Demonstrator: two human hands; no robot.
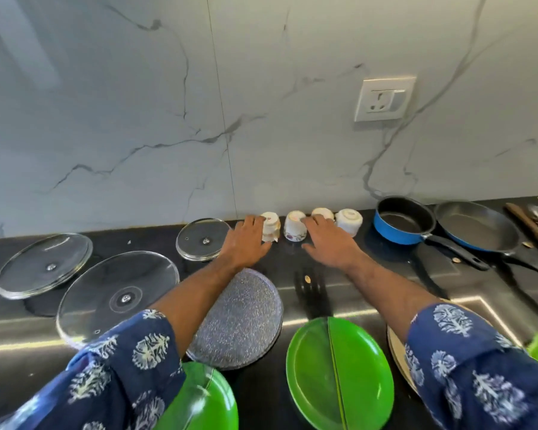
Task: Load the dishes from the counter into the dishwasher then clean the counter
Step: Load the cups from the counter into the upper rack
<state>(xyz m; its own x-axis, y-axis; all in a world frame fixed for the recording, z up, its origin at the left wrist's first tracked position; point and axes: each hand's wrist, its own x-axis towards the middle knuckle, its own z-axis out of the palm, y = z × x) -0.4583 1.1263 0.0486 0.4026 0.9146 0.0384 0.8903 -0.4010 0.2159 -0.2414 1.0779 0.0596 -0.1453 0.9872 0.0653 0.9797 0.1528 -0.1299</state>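
The black counter [292,259] ran under a marbled wall [261,119]; no writing was legible anywhere. At nine o'clock lay three glass lids [118,296]. At six sat a green plate [339,373], a second green plate [199,398] at seven, a speckled plate [239,318] between them. At three stood a blue pan [404,220] and a skillet [479,226]. Four upturned cups [295,226] lined the wall at twelve. The left hand [246,240] lay with fingers extended against the leftmost cup [271,226]. The right hand [330,240] reached flat, fingers straight, over the third cup [322,212]. A socket [384,99] sat at one.
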